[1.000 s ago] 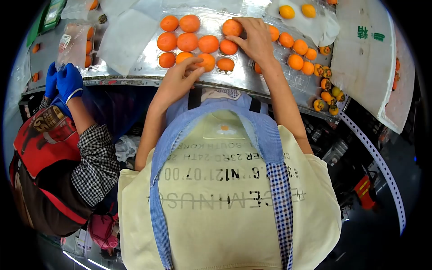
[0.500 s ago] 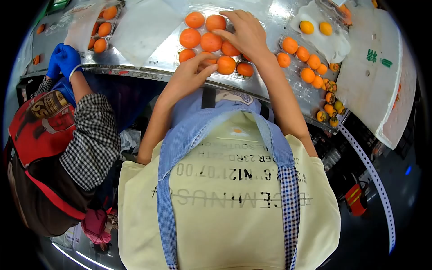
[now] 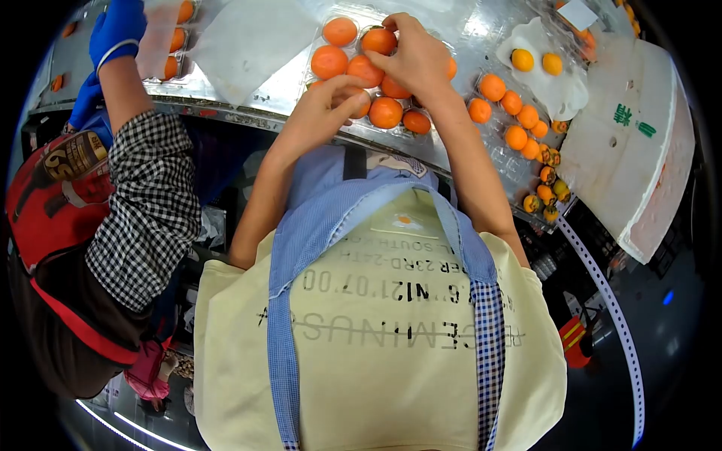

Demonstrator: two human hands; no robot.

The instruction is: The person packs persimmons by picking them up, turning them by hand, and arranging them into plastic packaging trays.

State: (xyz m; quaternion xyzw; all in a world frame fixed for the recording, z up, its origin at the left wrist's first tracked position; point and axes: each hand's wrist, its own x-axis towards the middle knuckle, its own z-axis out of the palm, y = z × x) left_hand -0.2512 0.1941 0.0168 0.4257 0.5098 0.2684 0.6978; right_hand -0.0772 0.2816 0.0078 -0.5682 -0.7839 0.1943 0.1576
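Orange persimmons [image 3: 329, 62] sit in rows in a clear plastic tray [image 3: 316, 45] on the metal table in front of me. My right hand [image 3: 414, 62] reaches over the far side of the tray. Its thumb and fingers are closed around a persimmon [image 3: 378, 40], whose dark leafy top shows at the upper edge. At the near left side is my left hand [image 3: 317, 114], its curved fingers and thumb apart beside another persimmon [image 3: 362, 107]. My left hand partly hides the persimmons beneath it.
More persimmons [image 3: 492, 87] stand in a clear pack on the right, near a white foam sheet [image 3: 543, 83] with two yellow-orange fruits. A white foam box [image 3: 620, 135] is at the table's right end. At left, a co-worker's blue-gloved hand [image 3: 116, 30] is near another pack.
The persimmon in my right hand has turned, and its leafy top now shows. My left hand has shifted slightly. The co-worker's gloved hands have moved apart, one reaching farther over the table.
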